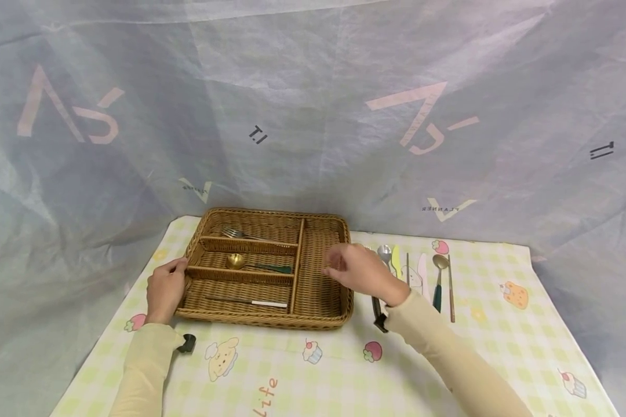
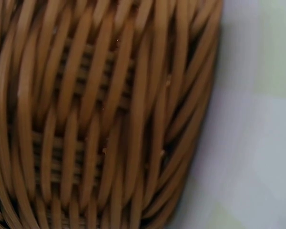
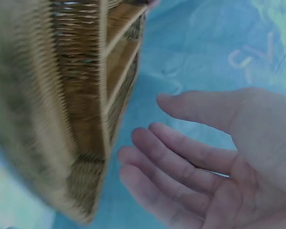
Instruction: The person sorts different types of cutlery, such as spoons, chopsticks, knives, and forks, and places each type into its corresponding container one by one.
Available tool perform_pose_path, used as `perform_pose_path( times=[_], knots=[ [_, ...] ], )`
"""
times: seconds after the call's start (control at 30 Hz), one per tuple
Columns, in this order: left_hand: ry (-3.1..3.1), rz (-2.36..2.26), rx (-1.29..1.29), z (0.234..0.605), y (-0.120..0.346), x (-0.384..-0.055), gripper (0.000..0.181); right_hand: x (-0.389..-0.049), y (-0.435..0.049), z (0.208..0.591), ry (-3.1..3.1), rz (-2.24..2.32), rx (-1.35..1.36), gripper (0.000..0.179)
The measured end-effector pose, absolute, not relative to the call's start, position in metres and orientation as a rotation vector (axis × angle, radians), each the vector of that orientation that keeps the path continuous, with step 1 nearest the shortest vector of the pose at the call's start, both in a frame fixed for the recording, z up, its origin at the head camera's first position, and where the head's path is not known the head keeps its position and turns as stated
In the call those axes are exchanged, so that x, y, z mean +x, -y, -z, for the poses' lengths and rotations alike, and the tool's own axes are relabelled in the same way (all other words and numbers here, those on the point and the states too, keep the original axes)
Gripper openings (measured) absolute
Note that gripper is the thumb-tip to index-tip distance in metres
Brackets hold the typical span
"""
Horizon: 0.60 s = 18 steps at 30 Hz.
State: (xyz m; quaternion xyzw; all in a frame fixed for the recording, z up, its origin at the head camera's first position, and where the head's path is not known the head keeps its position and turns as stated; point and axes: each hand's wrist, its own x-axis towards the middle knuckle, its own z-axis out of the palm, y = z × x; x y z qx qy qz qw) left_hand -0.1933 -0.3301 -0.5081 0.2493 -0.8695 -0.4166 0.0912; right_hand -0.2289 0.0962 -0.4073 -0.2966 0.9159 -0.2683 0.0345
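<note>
My left hand [image 1: 165, 289] grips the left rim of a brown wicker cutlery tray [image 1: 318, 322], whose woven side fills most of the left wrist view. Over the tray's right-hand compartment hovers my right hand [image 1: 362, 269], its fingers loosely bent. The right wrist view shows nothing between that thumb and fingers. A silver fork [image 1: 237, 233] lies in the top left compartment. Below it, a gold spoon with a green handle [image 1: 236, 262] occupies the middle one. The lowest compartment holds a thin dark utensil with a white end [image 1: 269, 303].
Right of the tray lie a silver spoon [image 1: 384, 252], a yellow-green knife [image 1: 396, 260], a pink knife [image 1: 422, 272], a green-handled spoon [image 1: 437, 296] and a brown chopstick [image 1: 451, 292]. My right forearm partly covers this row. A grey curtain [image 1: 313, 145] hangs behind the checked tablecloth [image 1: 313, 388].
</note>
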Motion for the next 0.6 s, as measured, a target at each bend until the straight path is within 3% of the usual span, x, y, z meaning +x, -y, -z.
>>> perform_pose_path(
  times=[0.6],
  knots=[
    [2.585,1.237,0.732,0.506,0.33,-0.192,0.054,-0.166,-0.212,0.476,-2.975,0.959,-0.479,0.016]
  ],
)
